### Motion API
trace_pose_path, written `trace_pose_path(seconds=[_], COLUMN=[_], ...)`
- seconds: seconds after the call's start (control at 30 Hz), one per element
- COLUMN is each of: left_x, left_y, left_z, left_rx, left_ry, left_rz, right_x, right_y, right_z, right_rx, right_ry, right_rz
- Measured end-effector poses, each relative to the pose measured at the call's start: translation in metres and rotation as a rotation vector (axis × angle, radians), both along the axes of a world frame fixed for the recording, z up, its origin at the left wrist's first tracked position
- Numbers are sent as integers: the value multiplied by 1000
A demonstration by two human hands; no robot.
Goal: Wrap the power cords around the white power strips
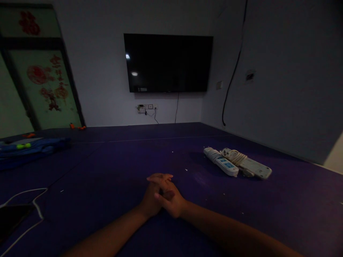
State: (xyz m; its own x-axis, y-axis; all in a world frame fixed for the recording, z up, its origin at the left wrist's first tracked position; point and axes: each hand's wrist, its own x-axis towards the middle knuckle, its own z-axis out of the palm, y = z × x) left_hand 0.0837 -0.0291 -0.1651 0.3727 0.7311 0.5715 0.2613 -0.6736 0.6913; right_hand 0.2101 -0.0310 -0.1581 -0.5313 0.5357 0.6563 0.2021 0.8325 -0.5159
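Both hands rest on the purple floor [112, 167], clasped one in the other. The left hand [149, 201] lies underneath and the right hand [171, 203] folds over it. The fingers [160, 177] are laced and curled close, and they hold nothing but each other.

The nearest things are two strips lying side by side, ahead of the fingers and off to the right, well apart from them. The nearer strip [221, 161] is white with blue sockets. The second strip [255, 168] lies just beyond it, and a cord [237, 156] is bundled between the two at their far ends. Both strips have their long axis on a slant, running from far-left to near-right across the line of the fingers. The right hand is the nearer one to them; the left would have to cross over it.

Left of the fingers, and about as far off, a white cable [34, 203] loops on the floor beside a dark flat thing [10, 217] too dim to identify. Far ahead and to the left lies a blue bundle [32, 148]. Straight ahead, a TV [168, 62] hangs on the wall above some sockets [147, 107].
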Motion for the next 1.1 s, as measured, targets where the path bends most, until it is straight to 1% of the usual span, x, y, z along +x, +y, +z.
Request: trace_pose_path(seconds=[0.1,0.17,0.43,0.6,0.77,1.1], left_x=[-2,-3,0,-1,-2,-1], left_y=[0,0,2,6,8,3], left_z=[-1,-2,-2,-6,-10,-2], left_rx=[21,33,31,35,35,23], left_ry=[55,62,63,20,-2,36], left_rz=[25,37,75,48,25,37], right_x=[-2,-3,-1,0,0,0], right_y=[0,1,4,5,7,2], right_z=[-1,-2,-2,-3,-4,1], right_rx=[68,84,15,-15,-2,-16], right_ry=[7,13,-12,-45,-68,-38], right_rz=[17,24,32,-7,0,11])
